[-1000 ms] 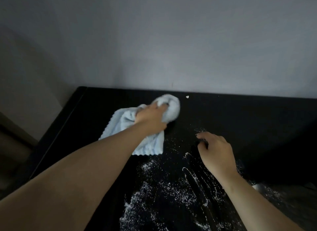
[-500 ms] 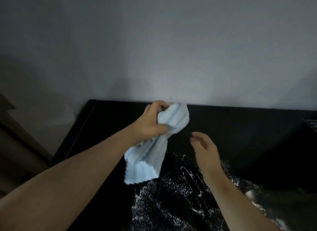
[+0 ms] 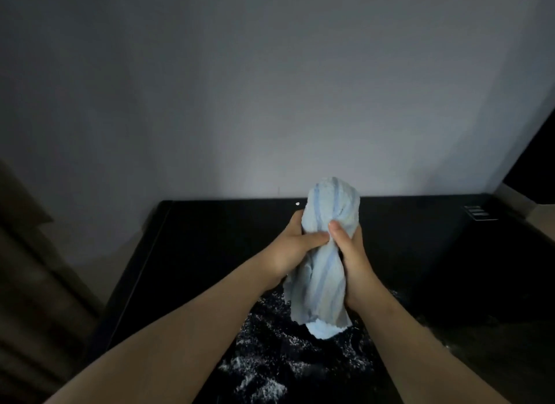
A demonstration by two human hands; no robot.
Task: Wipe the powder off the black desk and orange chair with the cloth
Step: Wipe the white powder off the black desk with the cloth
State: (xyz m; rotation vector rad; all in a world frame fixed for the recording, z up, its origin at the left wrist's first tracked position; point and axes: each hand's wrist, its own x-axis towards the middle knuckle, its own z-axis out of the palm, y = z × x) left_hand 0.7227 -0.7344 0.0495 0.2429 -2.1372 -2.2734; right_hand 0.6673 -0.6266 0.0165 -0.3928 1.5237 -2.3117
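A light blue cloth (image 3: pixel 326 265) is bunched upright above the black desk (image 3: pixel 210 253), clear of its surface. My left hand (image 3: pixel 292 247) grips it from the left, thumb across the front. My right hand (image 3: pixel 351 253) grips it from the right, thumb pressed into the fabric. The cloth's lower end hangs loose just above white powder (image 3: pixel 270 367) scattered over the near part of the desk. One small white speck (image 3: pixel 297 203) lies near the desk's back edge. The orange chair is not in view.
A grey wall rises directly behind the desk. The desk's left edge (image 3: pixel 135 271) drops to a dim brownish floor area. A small vent-like panel (image 3: pixel 477 213) sits at the desk's far right, beside a dark slanted surface (image 3: pixel 534 151).
My left hand lifted the cloth off the desk and raised it. My right hand left the desk surface and came up to grip the cloth from the right.
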